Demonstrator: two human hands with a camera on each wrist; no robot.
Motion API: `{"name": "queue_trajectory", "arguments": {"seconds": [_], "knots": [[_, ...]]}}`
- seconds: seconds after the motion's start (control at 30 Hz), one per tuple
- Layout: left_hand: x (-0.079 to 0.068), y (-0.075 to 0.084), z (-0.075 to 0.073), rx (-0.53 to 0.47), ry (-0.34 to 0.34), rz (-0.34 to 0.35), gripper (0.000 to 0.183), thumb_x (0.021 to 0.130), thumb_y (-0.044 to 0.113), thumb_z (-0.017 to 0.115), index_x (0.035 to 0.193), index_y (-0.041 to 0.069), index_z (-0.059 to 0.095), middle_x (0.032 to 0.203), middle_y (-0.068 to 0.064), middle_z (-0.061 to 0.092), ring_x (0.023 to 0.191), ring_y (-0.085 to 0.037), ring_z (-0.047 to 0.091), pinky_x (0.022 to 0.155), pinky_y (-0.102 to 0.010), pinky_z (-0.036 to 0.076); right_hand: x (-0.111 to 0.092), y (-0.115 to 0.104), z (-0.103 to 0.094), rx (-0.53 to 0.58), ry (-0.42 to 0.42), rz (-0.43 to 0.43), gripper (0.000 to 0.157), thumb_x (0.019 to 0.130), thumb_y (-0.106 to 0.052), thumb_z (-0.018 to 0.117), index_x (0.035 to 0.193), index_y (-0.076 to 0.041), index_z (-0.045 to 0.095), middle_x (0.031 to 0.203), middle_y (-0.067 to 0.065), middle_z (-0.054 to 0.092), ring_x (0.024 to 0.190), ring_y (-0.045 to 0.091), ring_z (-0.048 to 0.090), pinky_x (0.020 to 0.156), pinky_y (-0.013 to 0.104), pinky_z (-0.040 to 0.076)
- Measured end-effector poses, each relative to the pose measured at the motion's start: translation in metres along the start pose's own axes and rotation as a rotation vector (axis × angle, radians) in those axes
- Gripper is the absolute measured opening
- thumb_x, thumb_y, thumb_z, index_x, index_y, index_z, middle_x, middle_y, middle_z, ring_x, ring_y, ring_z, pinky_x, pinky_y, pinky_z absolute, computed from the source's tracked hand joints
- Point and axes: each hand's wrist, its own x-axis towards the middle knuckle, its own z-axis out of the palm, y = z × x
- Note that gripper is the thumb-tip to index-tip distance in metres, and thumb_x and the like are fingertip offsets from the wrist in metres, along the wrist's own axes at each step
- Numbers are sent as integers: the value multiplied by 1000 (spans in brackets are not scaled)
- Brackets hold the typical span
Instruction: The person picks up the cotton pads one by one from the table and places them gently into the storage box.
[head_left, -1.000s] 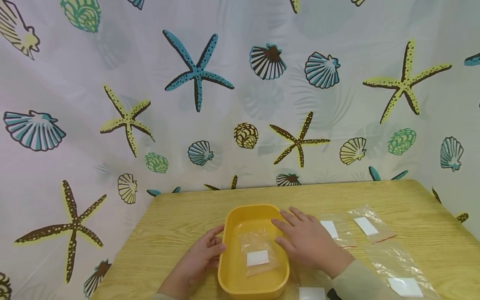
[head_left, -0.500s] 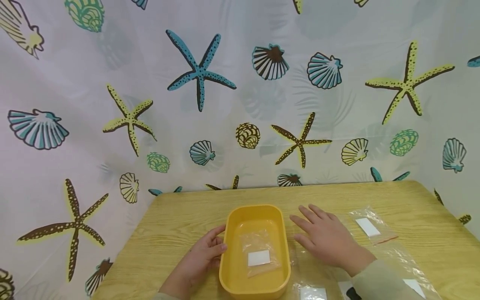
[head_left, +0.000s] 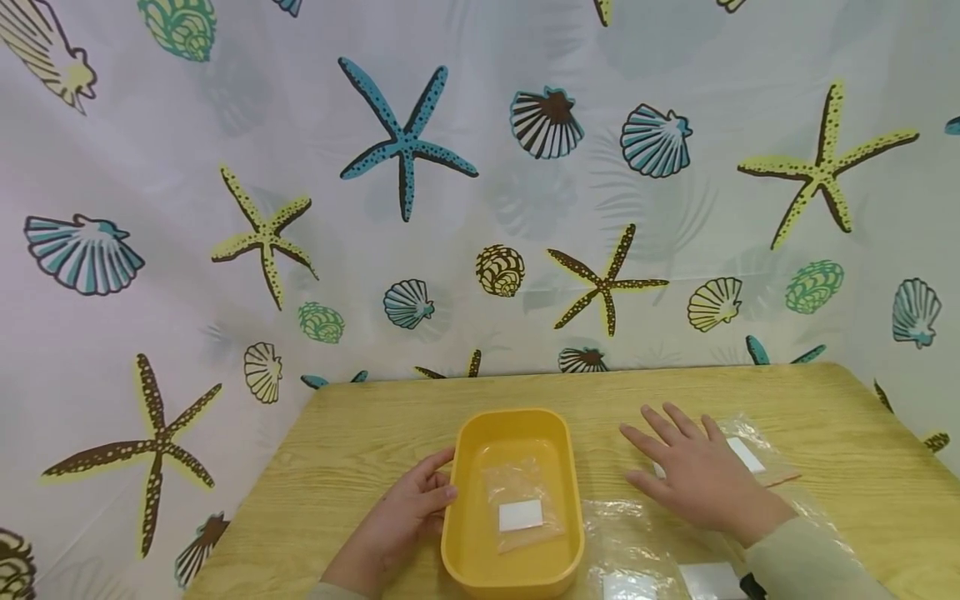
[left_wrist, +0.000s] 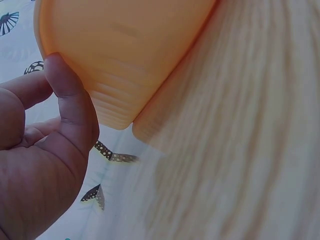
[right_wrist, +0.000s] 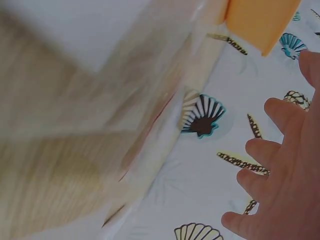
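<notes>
A yellow plastic bin (head_left: pixel 472 542) with rounded corners stands on the wooden table. My left hand (head_left: pixel 405 512) holds its left side; the left wrist view shows the thumb against the bin's wall (left_wrist: pixel 125 40) near the rim. Inside the bin lies a clear zip bag (head_left: pixel 525 492) with a white label (head_left: pixel 520 515). To the bin's right, my right hand (head_left: pixel 701 479) hovers palm down over several clear zip bags, fingers straight and spread, holding nothing. It partly hides a bag with a red seal line (head_left: pixel 753 454). In the right wrist view that hand (right_wrist: pixel 280 165) also shows spread fingers.
Nearer the front edge lie another zip bag (head_left: pixel 626 533) beside the bin and a white label (head_left: pixel 711 581) next to the right sleeve. A curtain (head_left: pixel 450 208) printed with starfish and shells hangs behind the table (head_left: pixel 375 433).
My right hand has moved right, away from the bin's right rim and over the bags. My left hand stays at the bin. The head view has shifted slightly.
</notes>
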Motion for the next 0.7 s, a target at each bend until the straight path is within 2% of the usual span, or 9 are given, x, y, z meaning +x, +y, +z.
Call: {"name": "queue_trajectory", "arguments": {"seconds": [0.2,0.5,0.7], "knots": [[0,0,1,5,6,2,60,96,15,55,148,18,26,120,-27,45,92,-31,60,75,-42,54,-5,20,2,-37,-41,17,71,88,-72,22,144,-32,38,151,6,28,137,35,21,101,67,18],[-1,0,1,11,0,4,62,95,15,56,149,17,25,120,-28,46,91,-30,60,75,-42,54,-11,44,5,-36,-100,42,60,92,-59,41,144,-30,39,150,10,29,135,39,24,98,70,19],[-1,1,1,10,5,3,61,95,15,55,149,18,25,120,-28,45,93,-32,60,76,-43,54,-14,56,9,2,-143,67,62,91,-61,42,144,-28,40,149,13,30,133,42,26,96,72,19]]}}
